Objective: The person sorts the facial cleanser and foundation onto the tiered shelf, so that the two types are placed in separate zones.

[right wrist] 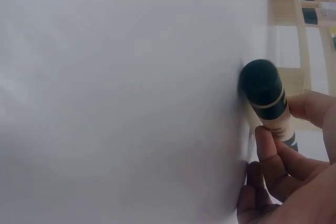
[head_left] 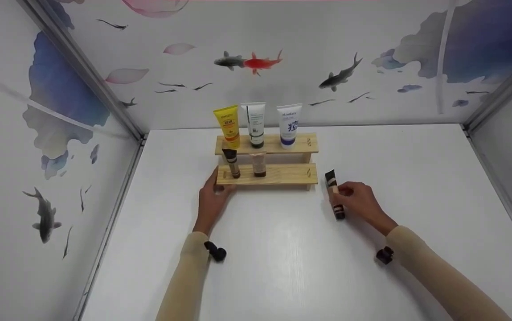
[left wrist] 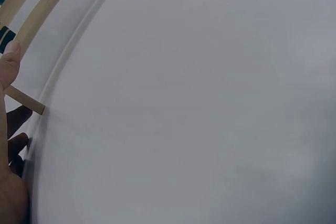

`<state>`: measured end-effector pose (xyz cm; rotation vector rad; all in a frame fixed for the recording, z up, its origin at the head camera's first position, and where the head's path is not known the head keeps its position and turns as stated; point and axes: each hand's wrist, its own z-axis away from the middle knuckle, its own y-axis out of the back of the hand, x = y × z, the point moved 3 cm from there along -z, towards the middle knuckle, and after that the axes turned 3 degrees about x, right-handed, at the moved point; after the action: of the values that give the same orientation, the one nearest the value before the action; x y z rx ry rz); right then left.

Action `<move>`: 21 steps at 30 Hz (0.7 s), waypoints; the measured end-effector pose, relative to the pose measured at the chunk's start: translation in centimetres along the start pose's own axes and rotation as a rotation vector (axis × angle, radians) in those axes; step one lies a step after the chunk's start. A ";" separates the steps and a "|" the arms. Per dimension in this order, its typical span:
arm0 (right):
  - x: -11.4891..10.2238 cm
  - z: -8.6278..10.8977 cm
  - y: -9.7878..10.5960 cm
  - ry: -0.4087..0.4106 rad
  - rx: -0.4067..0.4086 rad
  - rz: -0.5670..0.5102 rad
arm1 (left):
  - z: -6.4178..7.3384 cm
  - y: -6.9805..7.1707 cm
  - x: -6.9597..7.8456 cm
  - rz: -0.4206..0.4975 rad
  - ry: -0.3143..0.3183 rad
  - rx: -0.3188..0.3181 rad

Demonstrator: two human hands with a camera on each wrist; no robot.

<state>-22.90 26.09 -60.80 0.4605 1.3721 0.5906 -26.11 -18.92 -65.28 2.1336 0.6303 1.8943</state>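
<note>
My left hand point(head_left: 211, 203) grips the left end of the lower tier of a two-tier wooden rack point(head_left: 289, 174). In the left wrist view its thumb point(left wrist: 10, 61) presses the front edge of the shelf, the other fingers behind. Right of the rack, my right hand point(head_left: 362, 200) pinches a black and beige squeeze tube point(head_left: 331, 178) between thumb and fingers. Its dark round cap point(right wrist: 258, 77) points toward the right wrist camera. A similar dark tube point(head_left: 232, 163) and a pinkish clear tube point(head_left: 259, 165) stand on the lower tier.
On the upper tier stand a yellow tube point(head_left: 229, 127), a white tube with dark green cap point(head_left: 256, 125) and a white tube with blue cap point(head_left: 289, 127). The rack rests on a white table point(head_left: 264, 258), enclosed by printed panels point(head_left: 282, 26) at the back and sides.
</note>
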 end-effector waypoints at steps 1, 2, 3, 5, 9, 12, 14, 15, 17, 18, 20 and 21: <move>0.0 0.0 0.2 0.002 0.014 -0.004 | 0.0 0.0 0.0 0.005 -0.008 0.000; -0.1 0.0 0.3 0.009 0.029 -0.009 | 0.1 0.1 0.0 0.012 -0.014 0.001; -0.2 0.1 0.5 0.015 0.045 -0.010 | 0.1 0.1 -0.1 0.018 -0.020 0.003; -0.3 0.1 0.8 0.032 0.078 -0.019 | 0.1 0.1 -0.1 0.026 -0.028 0.005; -0.5 0.3 1.2 0.044 0.128 -0.045 | 0.1 0.1 -0.1 0.024 -0.020 0.003; -0.6 0.4 1.4 0.033 0.151 -0.074 | 0.0 0.1 -0.1 0.019 -0.014 0.003; -0.6 0.4 1.6 0.031 0.163 -0.097 | 0.0 0.1 -0.2 0.019 -0.012 0.003; -0.6 0.4 1.6 0.032 0.169 -0.102 | 0.0 0.1 -0.2 0.019 -0.012 0.004; -0.6 0.4 1.8 0.045 0.185 -0.112 | 0.0 0.1 -0.2 0.020 -0.015 0.003; -0.6 0.4 1.9 0.054 0.193 -0.117 | 0.0 0.1 -0.2 0.021 -0.016 0.002; -0.6 0.3 2.0 0.078 0.213 -0.120 | 0.0 0.1 -0.3 0.022 -0.014 0.002; -0.6 0.2 2.1 0.088 0.223 -0.121 | 0.0 0.1 -0.3 0.022 -0.013 0.002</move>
<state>-22.97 27.34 -59.04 0.5313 1.5465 0.3634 -26.16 -19.12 -65.53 2.1610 0.6087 1.8901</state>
